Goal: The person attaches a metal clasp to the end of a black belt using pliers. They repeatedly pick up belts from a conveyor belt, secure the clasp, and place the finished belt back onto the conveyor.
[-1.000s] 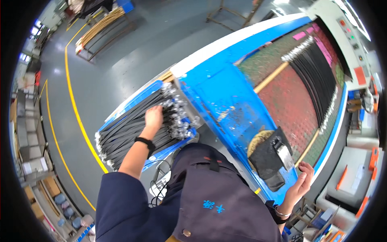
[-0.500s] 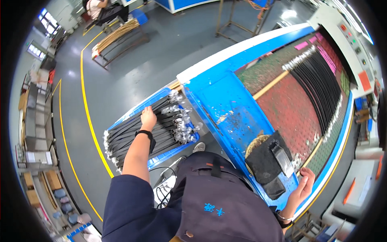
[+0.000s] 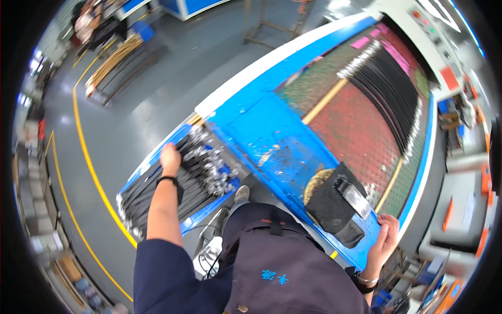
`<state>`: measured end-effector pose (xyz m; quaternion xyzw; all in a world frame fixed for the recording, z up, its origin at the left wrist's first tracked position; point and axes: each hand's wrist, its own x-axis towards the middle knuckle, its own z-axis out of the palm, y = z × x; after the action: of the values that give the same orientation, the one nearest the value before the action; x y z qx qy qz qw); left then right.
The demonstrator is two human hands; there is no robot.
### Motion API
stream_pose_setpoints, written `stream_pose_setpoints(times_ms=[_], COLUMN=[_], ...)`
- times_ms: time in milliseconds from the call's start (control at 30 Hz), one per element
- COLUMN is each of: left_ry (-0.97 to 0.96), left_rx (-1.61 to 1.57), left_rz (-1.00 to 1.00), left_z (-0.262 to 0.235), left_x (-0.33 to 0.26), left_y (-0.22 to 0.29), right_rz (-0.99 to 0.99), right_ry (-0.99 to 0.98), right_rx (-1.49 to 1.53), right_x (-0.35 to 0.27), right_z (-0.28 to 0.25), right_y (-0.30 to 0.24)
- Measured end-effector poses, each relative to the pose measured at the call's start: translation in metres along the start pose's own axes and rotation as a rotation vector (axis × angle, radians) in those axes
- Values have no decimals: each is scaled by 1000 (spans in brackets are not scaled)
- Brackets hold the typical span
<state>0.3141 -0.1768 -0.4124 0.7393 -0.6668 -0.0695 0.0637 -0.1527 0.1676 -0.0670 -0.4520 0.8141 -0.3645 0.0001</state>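
1. The black strips (image 3: 191, 183) lie side by side in the blue tray (image 3: 210, 211), on your left. Their shiny ends (image 3: 212, 167) bunch up near the blue desk (image 3: 251, 128).
2. Your left hand (image 3: 170, 158) is on the strips, by the far side of the tray. Its fingers bend down, but I cannot tell if they pinch a strip.
3. Your right hand (image 3: 384, 238) is by the desk's near corner. Its fingers are loose, bent and a little apart. I cannot tell if they touch the edge.
4. Near that hand, a black cloth pouch (image 3: 329, 206) lies partly over a round, yellowish pad (image 3: 315, 186).
5. Farther off, more black strips (image 3: 387, 94) sit in a row on the red mat (image 3: 350, 131), by a wooden stick (image 3: 325, 101).
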Motion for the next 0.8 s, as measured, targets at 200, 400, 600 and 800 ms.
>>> stream_pose_setpoints(times_ms=[200,400,600,800], left_ry=[-131,-77,-162,-281], left_rx=[8,-28,-94,134], left_rz=[53,182,288,309], left_z=[32,36,32,26], left_x=[22,24,23,32], left_y=[-35,-41,-35,-32], right_rz=[-20,-41,-18,-71], right_ry=[-49,-54,-62,-80], right_rx=[59,45,99,164], right_x=[6,9,4,6], right_z=[-1,-11,-7,-5], right_y=[-5,-7,4,12])
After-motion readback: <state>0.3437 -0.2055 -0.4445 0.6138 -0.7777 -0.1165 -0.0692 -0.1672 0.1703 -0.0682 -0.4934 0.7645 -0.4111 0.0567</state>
